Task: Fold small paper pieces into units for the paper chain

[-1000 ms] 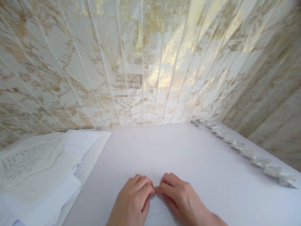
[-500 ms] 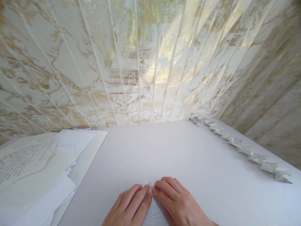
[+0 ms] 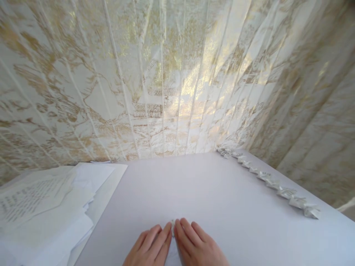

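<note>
From my head cam: both hands are at the near edge of the view, roughly mid, on the white table (image 3: 194, 184). Small folded paper pc (image 3: 172, 228) sits btwn them, greyish-white, narrow, mostly covered, so I can't make out its full shape. My left hand (image 3: 149, 246) comes in from the near left, palm down, fingertips against the pc's left side. My right hand (image 3: 198, 244) mirrors it on the other side, fingers bunched close tog., tips at the pc's right side. Grip: the two sets of fingertips are nearly tog. w/ just the pc btwn; thumbs are hidden, so for each hand on its own I can't tell if the grip is clamped or apart.

Right side of the table: a row of folded paper shapes (image 3: 297, 201), pale w/ grey bits, pointed, set one after another in a diag. line from the far edge toward the near right, approx. along the table's right edge. The far ones look bunched & too small to sort out.

Left side: a loose stack of papers (image 3: 55, 236), sheets overlapping at odd angles, w/ a handwritten sheet (image 3: 36, 195) lying on it; text is too blurry to read. Far side: white curtain (image 3: 163, 92) w/ gold-brown pattern, vert. folds, bright patch right of ctr., darker toward the far right.
</note>
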Action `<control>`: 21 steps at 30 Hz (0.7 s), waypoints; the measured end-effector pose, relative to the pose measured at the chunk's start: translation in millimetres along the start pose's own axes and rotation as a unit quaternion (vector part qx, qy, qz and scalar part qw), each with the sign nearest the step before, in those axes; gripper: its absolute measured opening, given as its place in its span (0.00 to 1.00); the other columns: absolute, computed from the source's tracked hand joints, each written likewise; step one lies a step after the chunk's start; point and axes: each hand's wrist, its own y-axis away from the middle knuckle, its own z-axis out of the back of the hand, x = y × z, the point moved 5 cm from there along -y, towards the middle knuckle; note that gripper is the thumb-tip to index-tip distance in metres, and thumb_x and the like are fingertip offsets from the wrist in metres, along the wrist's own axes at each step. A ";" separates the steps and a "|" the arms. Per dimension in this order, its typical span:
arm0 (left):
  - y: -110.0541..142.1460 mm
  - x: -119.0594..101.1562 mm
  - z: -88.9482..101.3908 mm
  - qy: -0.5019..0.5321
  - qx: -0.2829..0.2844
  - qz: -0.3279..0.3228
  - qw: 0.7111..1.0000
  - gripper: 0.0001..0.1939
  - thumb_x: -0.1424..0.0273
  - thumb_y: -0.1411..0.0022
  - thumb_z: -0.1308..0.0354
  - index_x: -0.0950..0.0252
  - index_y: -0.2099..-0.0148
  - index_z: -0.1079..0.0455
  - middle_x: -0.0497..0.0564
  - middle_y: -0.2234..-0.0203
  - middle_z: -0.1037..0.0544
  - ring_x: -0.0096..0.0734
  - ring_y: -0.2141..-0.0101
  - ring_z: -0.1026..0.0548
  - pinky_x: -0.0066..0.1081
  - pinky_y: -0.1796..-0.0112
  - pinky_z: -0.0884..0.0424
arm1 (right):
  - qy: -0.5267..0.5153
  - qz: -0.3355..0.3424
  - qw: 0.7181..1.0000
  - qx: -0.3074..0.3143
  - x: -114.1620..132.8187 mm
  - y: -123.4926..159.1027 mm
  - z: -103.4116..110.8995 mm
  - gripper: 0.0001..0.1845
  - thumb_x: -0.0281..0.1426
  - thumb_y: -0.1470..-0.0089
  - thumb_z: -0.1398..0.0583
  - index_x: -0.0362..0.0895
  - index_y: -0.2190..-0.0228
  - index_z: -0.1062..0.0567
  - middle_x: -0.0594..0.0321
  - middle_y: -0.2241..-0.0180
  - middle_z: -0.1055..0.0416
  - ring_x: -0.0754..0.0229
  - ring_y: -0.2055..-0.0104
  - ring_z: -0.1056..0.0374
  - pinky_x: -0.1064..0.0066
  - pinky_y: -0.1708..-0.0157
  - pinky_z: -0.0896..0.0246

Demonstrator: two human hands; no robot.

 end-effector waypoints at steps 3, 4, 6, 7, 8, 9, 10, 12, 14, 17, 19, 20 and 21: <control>-5.9 1.9 6.4 0.051 -0.006 0.040 0.998 0.19 0.75 0.40 0.48 0.67 0.47 0.30 0.51 0.52 0.21 0.36 0.60 0.27 0.31 0.61 0.30 | -0.008 0.025 1.000 0.012 -2.0 -8.0 9.7 0.18 0.31 0.38 0.45 0.30 0.55 0.25 0.45 0.55 0.26 0.48 0.49 0.38 0.61 0.57 0.40; -9.2 3.6 8.1 0.081 -0.006 0.057 0.995 0.18 0.75 0.41 0.47 0.66 0.48 0.30 0.50 0.54 0.20 0.35 0.61 0.27 0.31 0.62 0.29 | -0.019 0.033 0.999 0.021 -5.5 -12.3 13.4 0.17 0.31 0.40 0.43 0.30 0.56 0.25 0.46 0.57 0.26 0.48 0.51 0.37 0.61 0.58 0.41; -16.7 7.0 8.6 0.148 0.009 0.091 0.985 0.15 0.76 0.42 0.46 0.62 0.52 0.29 0.47 0.58 0.19 0.34 0.62 0.26 0.29 0.63 0.28 | -0.066 0.025 0.996 0.057 -16.6 -21.3 18.9 0.11 0.30 0.43 0.38 0.36 0.60 0.24 0.53 0.62 0.25 0.52 0.58 0.35 0.63 0.62 0.41; -20.3 8.4 7.3 0.176 0.024 0.110 0.978 0.14 0.78 0.43 0.45 0.60 0.55 0.28 0.46 0.60 0.20 0.33 0.62 0.26 0.28 0.63 0.28 | -0.095 0.001 0.993 0.076 -23.7 -25.2 20.6 0.07 0.29 0.45 0.36 0.40 0.63 0.24 0.58 0.65 0.25 0.54 0.61 0.35 0.65 0.64 0.41; -23.4 9.5 5.2 0.199 0.041 0.131 0.970 0.14 0.80 0.44 0.45 0.60 0.57 0.28 0.45 0.62 0.20 0.33 0.62 0.26 0.28 0.62 0.28 | -0.123 -0.031 0.988 0.092 -30.7 -28.3 21.4 0.05 0.28 0.46 0.35 0.44 0.65 0.25 0.62 0.66 0.26 0.56 0.63 0.35 0.66 0.64 0.42; -25.9 10.3 2.6 0.213 0.058 0.153 0.963 0.15 0.82 0.44 0.45 0.59 0.58 0.28 0.45 0.62 0.21 0.33 0.61 0.26 0.29 0.61 0.28 | -0.148 -0.066 0.982 0.101 -36.7 -30.5 21.7 0.05 0.26 0.47 0.35 0.46 0.67 0.25 0.66 0.67 0.26 0.58 0.64 0.35 0.67 0.64 0.42; -27.9 10.6 0.3 0.220 0.071 0.173 0.957 0.15 0.83 0.45 0.45 0.60 0.59 0.28 0.45 0.62 0.22 0.33 0.60 0.27 0.30 0.60 0.28 | -0.166 -0.096 0.976 0.101 -41.0 -31.8 21.7 0.07 0.25 0.48 0.34 0.47 0.68 0.26 0.68 0.67 0.26 0.59 0.64 0.35 0.68 0.64 0.43; -30.6 10.4 -4.0 0.219 0.088 0.204 0.950 0.16 0.86 0.45 0.45 0.61 0.60 0.29 0.45 0.63 0.23 0.35 0.60 0.27 0.32 0.59 0.28 | -0.181 -0.131 0.971 0.082 -44.1 -32.7 20.7 0.09 0.23 0.49 0.34 0.47 0.69 0.26 0.69 0.68 0.26 0.60 0.63 0.35 0.68 0.64 0.44; -32.2 9.7 -7.8 0.218 0.094 0.216 0.947 0.14 0.86 0.44 0.45 0.61 0.62 0.29 0.46 0.64 0.24 0.36 0.60 0.28 0.35 0.60 0.29 | -0.185 -0.137 0.972 0.056 -42.3 -32.0 18.4 0.08 0.24 0.49 0.33 0.46 0.70 0.26 0.68 0.69 0.27 0.59 0.64 0.36 0.68 0.64 0.44; -31.7 10.8 -12.8 0.220 0.092 0.213 0.947 0.12 0.85 0.44 0.43 0.62 0.64 0.30 0.47 0.65 0.24 0.38 0.61 0.28 0.35 0.61 0.29 | -0.179 -0.133 0.975 0.020 -39.3 -29.7 15.7 0.09 0.25 0.45 0.35 0.45 0.74 0.29 0.67 0.72 0.28 0.59 0.67 0.38 0.67 0.66 0.46; -29.8 12.3 -15.9 0.227 0.089 0.206 0.948 0.11 0.84 0.43 0.42 0.62 0.64 0.31 0.48 0.65 0.24 0.38 0.61 0.29 0.35 0.61 0.29 | -0.180 -0.125 0.976 0.004 -38.4 -28.6 15.4 0.10 0.26 0.43 0.37 0.45 0.75 0.30 0.67 0.73 0.30 0.59 0.68 0.39 0.67 0.67 0.47; -28.6 13.0 -17.2 0.230 0.087 0.203 0.948 0.10 0.84 0.42 0.42 0.62 0.64 0.31 0.48 0.64 0.24 0.38 0.61 0.29 0.36 0.61 0.30 | -0.181 -0.120 0.976 -0.003 -38.2 -28.3 15.9 0.11 0.26 0.41 0.38 0.45 0.75 0.31 0.67 0.73 0.30 0.60 0.68 0.40 0.67 0.68 0.48; -27.5 13.4 -18.3 0.234 0.087 0.200 0.948 0.10 0.83 0.42 0.42 0.62 0.64 0.31 0.48 0.64 0.24 0.38 0.61 0.29 0.36 0.61 0.30 | -0.182 -0.114 0.977 -0.009 -38.0 -28.1 16.6 0.11 0.26 0.40 0.40 0.45 0.75 0.31 0.66 0.73 0.30 0.60 0.69 0.40 0.67 0.68 0.48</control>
